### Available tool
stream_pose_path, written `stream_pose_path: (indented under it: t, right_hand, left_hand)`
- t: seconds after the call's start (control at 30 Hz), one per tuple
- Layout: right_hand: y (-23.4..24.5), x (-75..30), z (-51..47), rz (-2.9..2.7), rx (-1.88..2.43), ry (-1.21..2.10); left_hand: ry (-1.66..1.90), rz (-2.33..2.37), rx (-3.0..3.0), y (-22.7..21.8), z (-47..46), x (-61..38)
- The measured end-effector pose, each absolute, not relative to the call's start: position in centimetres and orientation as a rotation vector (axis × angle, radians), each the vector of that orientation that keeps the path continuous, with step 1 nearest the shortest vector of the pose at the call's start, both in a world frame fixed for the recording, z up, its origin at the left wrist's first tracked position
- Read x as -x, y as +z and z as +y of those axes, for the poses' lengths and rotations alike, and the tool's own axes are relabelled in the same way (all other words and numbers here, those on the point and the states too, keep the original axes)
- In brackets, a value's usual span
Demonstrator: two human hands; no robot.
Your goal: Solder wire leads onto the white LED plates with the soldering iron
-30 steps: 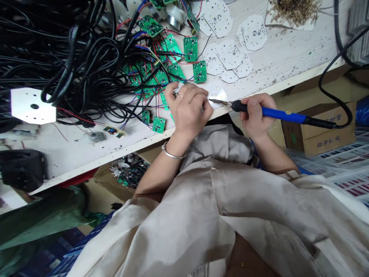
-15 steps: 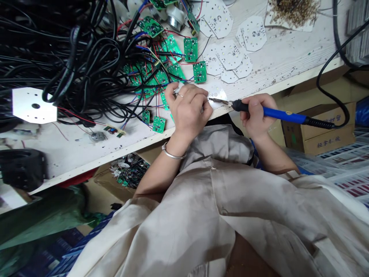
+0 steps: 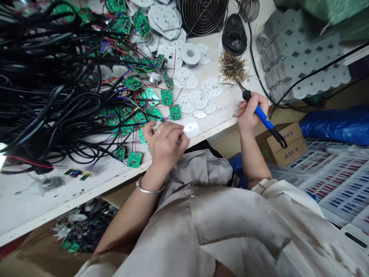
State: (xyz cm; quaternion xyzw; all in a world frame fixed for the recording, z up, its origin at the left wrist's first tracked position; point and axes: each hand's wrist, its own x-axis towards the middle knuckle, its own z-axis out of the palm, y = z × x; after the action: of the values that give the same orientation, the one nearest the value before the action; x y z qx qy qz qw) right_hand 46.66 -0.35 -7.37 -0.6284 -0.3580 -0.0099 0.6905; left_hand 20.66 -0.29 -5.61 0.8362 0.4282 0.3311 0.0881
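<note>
My right hand (image 3: 251, 115) is closed around the blue and black handle of a soldering iron (image 3: 263, 117). The iron's tip reaches the edge of a brown, crumbly clump (image 3: 230, 64) lying on a white pad. Near the front edge of the bench, my left hand (image 3: 167, 145) has its fingers curled together beside a shiny white LED board (image 3: 191, 129). Whatever these fingers pinch is hidden by the hand. Small green circuit boards (image 3: 135, 159) with red, blue and black wires lie around and behind the left hand.
Black cables (image 3: 57, 88) are heaped on the left of the bench. White LED boards (image 3: 198, 99) and a solder spool (image 3: 190, 54) lie behind my hands. A black fan (image 3: 204, 15) and an iron holder (image 3: 234, 34) stand at the back. Clear plastic trays (image 3: 302, 57) are at the right.
My right hand has swung the soldering iron from the white board beside my left hand to the brown clump farther back. The view has shifted right; my left hand keeps its curled pose.
</note>
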Motion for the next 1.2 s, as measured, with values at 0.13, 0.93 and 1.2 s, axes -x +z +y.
stream_pose_path:
  t: [0.13,0.93,1.2]
  right_hand:
    - [-7.7,-47.2,0.1,-0.817,1.526,0.041]
    - [-5.2,-44.0,-2.8,-0.745,1.307,0.390]
    - [-5.5,-41.0,-5.4,-1.051,1.278,0.724]
  left_hand:
    - [0.998,1.259,-2.507,-5.3,-0.3,-20.7]
    - [0.840,1.416,-2.375,-5.7,-1.0,-21.1]
    - [0.721,1.377,-2.292,-5.3,-0.7,-20.8]
